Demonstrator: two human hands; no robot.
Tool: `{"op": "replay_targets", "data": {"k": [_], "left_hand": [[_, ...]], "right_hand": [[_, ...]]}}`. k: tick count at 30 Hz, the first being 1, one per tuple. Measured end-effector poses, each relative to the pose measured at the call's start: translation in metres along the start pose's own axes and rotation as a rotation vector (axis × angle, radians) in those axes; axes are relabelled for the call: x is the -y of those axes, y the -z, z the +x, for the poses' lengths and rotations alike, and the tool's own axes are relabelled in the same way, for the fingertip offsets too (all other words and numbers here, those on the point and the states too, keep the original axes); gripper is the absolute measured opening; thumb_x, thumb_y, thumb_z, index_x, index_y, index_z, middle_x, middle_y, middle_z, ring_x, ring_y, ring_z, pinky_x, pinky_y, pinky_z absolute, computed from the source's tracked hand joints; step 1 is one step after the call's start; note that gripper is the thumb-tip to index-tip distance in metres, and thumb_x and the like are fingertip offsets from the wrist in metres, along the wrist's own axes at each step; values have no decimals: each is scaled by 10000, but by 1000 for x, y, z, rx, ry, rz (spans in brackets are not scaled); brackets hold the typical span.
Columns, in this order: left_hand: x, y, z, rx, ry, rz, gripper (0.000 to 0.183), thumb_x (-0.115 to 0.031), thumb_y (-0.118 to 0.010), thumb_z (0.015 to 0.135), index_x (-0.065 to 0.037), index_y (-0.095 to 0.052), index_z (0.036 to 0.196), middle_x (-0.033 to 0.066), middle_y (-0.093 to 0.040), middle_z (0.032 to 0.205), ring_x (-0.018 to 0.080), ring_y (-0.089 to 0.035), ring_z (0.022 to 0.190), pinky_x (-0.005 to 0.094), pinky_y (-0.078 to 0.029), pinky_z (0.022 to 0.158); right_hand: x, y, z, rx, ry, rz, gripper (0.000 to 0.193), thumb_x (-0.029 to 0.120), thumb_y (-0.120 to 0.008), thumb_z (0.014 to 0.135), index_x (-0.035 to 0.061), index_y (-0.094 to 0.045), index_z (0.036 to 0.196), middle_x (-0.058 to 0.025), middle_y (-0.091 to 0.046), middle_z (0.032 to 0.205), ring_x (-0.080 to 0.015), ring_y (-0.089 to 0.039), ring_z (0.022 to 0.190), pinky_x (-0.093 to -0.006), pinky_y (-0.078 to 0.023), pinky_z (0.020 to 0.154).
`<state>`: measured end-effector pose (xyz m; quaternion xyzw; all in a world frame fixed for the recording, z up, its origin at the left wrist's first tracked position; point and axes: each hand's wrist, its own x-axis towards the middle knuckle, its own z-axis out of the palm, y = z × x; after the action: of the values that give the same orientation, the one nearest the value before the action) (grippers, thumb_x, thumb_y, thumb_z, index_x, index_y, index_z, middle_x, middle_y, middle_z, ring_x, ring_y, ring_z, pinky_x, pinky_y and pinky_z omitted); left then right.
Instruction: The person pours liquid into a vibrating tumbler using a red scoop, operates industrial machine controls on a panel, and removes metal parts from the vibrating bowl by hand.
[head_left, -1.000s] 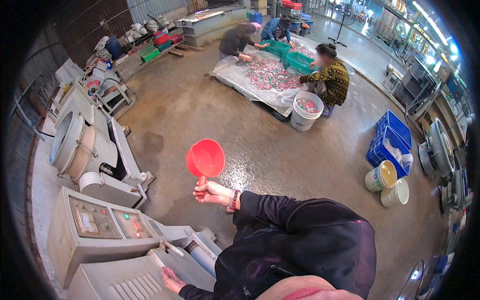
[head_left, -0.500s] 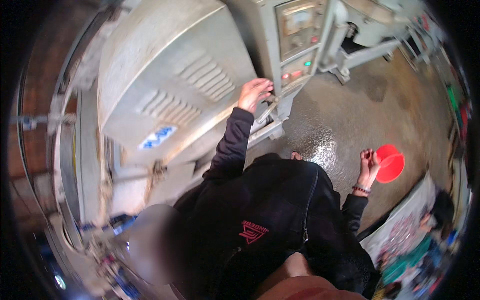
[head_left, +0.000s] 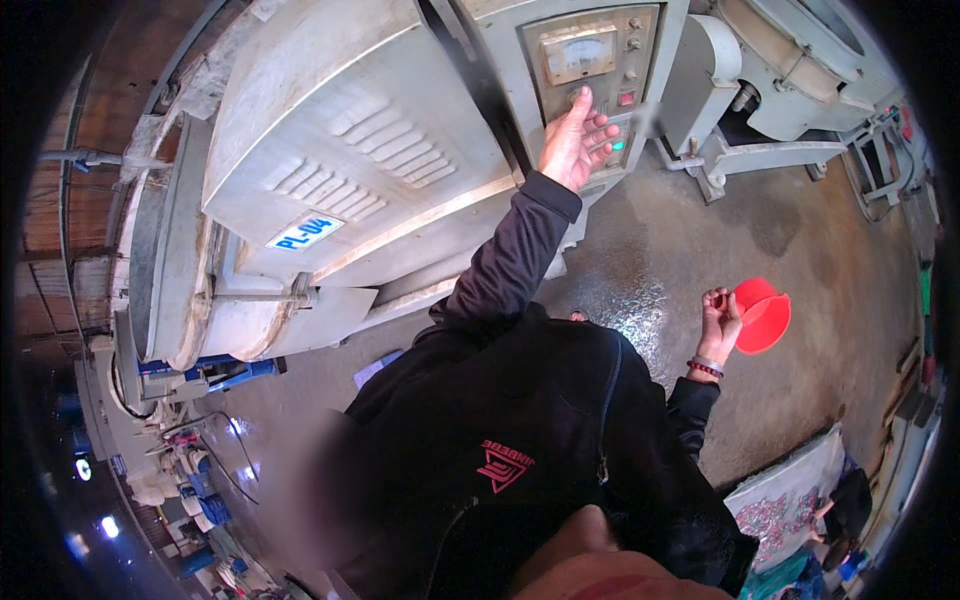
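My left hand [head_left: 574, 142] reaches up to the control panel [head_left: 540, 72] of a large grey machine. Its thumb is stretched out over a small dark knob below the square gauge [head_left: 581, 53]; whether it presses the knob I cannot tell. The other fingers are spread, slightly bent, and hold nothing. A green-lit button [head_left: 618, 146] shows just beside the fingertips, and a red switch [head_left: 627, 98] sits higher up. Out to the right, my right hand [head_left: 718, 322] is closed at the edge of a round red plastic container [head_left: 762, 325], over the floor. Its fingers hide the grip.
The machine's louvred grey cover [head_left: 390, 140] fills the upper left. Another grey machine with a round drum [head_left: 800, 60] stands at the upper right. The concrete floor [head_left: 690, 225] looks wet. At the lower right lies a white sheet [head_left: 790, 510] with small reddish pieces on it.
My left hand has moved up and right, from the panel's lower edge to the knob below the gauge. My right hand still holds the red container, slightly shifted in view.
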<state>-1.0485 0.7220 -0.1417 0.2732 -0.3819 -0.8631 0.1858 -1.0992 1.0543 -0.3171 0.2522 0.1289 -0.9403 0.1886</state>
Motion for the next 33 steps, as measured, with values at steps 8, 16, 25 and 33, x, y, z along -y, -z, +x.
{"op": "replay_targets", "data": {"k": [8, 16, 25, 33], "left_hand": [[22, 0, 15, 7, -20, -339, 327, -349, -523, 779, -39, -468, 868, 37, -487, 767, 148, -505, 683, 223, -427, 535], [22, 1, 9, 303, 145, -817, 325, -321, -496, 796, -17, -473, 908, 72, -492, 763, 163, -491, 675, 215, -449, 548], [22, 2, 23, 55, 81, -814, 242, -204, -514, 793, 25, -453, 839, 93, -489, 779, 184, -491, 670, 234, -458, 542], [22, 7, 25, 227, 150, -735, 307, -261, -453, 824, 35, -460, 906, 92, -496, 790, 177, -474, 714, 228, -429, 559]], "right_hand": [[15, 33, 19, -32, 0, -98, 79, 58, -475, 776, -17, -457, 763, -114, -486, 725, -201, -420, 672, -322, -348, 677], [39, 62, 10, -56, 97, -57, 52, 25, -496, 750, -3, -459, 725, -98, -498, 696, -206, -460, 673, -328, -369, 656], [51, 86, -12, -155, 136, -61, 58, 15, -495, 753, -28, -457, 761, -120, -489, 694, -209, -447, 664, -321, -367, 649], [44, 94, -8, -123, 56, -143, 60, 40, -494, 763, 6, -452, 737, -101, -490, 717, -181, -435, 647, -308, -372, 634]]}}
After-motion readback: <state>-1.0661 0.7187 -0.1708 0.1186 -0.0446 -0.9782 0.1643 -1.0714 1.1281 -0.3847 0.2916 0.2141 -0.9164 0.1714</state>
